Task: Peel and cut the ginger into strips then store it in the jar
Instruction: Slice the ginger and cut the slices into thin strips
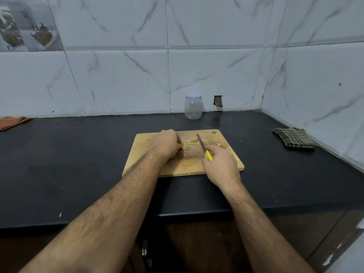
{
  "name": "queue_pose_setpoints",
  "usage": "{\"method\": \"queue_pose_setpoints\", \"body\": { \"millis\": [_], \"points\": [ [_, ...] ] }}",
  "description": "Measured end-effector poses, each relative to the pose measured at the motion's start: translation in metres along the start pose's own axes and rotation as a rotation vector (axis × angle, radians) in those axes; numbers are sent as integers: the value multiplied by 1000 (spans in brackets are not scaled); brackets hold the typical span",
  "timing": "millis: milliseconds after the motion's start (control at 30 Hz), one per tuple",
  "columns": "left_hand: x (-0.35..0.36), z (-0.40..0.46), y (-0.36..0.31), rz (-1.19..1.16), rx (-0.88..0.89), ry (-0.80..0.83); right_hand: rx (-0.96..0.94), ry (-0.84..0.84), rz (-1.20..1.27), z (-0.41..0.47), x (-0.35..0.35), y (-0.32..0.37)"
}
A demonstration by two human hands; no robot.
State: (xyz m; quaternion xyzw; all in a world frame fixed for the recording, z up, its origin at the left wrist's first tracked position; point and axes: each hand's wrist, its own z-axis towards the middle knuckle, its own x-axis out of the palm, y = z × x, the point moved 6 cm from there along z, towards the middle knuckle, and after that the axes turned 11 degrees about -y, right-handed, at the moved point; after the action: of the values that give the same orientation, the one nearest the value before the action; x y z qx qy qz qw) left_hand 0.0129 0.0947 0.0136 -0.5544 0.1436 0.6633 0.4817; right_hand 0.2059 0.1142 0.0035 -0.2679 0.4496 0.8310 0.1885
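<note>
A wooden cutting board lies on the black counter. My left hand rests on the board with fingers curled and pinches a small piece of peeled ginger. My right hand grips the yellow handle of a knife, whose blade points away over the board. Thin ginger strips lie scattered beside the blade. A few peel scraps sit right of the knife. A clear plastic jar with its white lid on stands by the back wall.
A dark checked cloth lies on the counter at the right, near the side wall. An orange cloth sits at the far left. Tiled walls close the counter at the back and right.
</note>
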Motion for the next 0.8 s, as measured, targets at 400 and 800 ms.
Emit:
{"method": "queue_pose_setpoints", "body": {
  "millis": [400,800],
  "points": [
    [-1,1,-2,-24,72,-15,16,-7,3,0,3,-3],
    [-4,-2,-4,-29,130,-45,19,-6,7,-2,1,-2]
  ]
}}
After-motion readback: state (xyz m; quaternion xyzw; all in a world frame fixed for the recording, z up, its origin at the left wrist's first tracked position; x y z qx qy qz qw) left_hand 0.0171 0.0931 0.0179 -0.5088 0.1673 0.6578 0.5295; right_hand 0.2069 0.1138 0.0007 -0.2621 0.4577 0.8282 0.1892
